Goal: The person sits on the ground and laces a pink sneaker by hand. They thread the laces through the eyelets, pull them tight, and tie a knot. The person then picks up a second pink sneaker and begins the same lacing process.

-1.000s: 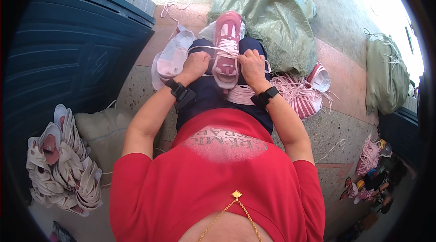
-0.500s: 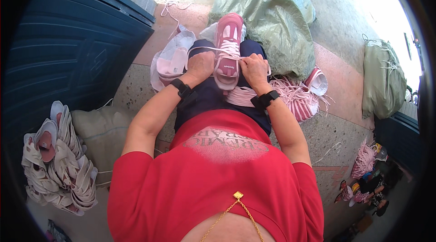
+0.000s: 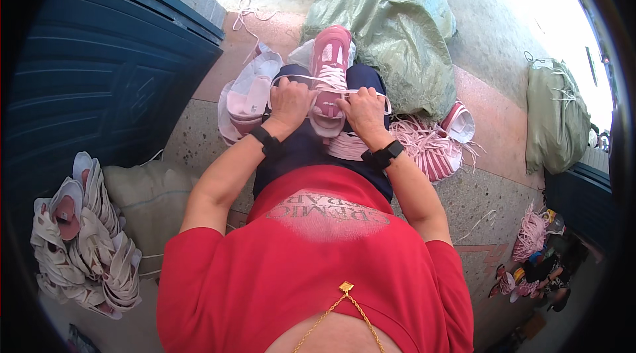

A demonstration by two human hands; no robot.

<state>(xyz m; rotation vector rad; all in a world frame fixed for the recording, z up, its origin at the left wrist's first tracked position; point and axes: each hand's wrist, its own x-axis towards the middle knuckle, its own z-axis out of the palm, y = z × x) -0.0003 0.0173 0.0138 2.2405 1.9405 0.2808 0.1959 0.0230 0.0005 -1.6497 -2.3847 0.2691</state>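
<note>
- A pink shoe [image 3: 329,75] lies lengthwise on the person's lap, toe pointing away, resting on dark trousers [image 3: 311,148].
- The left hand [image 3: 289,102] is curled shut, pinching a white lace [image 3: 311,81] at the shoe's left side.
- The right hand [image 3: 361,113] is likewise closed, pinching the same lace at the right side (the cord runs taut across the shoe between both fists).
- Each wrist wears a black watch [image 3: 386,153].
- A pale pink shoe [image 3: 248,95] lies on the floor just beside the left knee.
- A bundle of pink laces [image 3: 427,148] lies near the right knee.
- A green sack [image 3: 391,28] lies beyond the lap.
- A pile of whitish shoes [image 3: 83,234] lies well apart, at the left.
</note>
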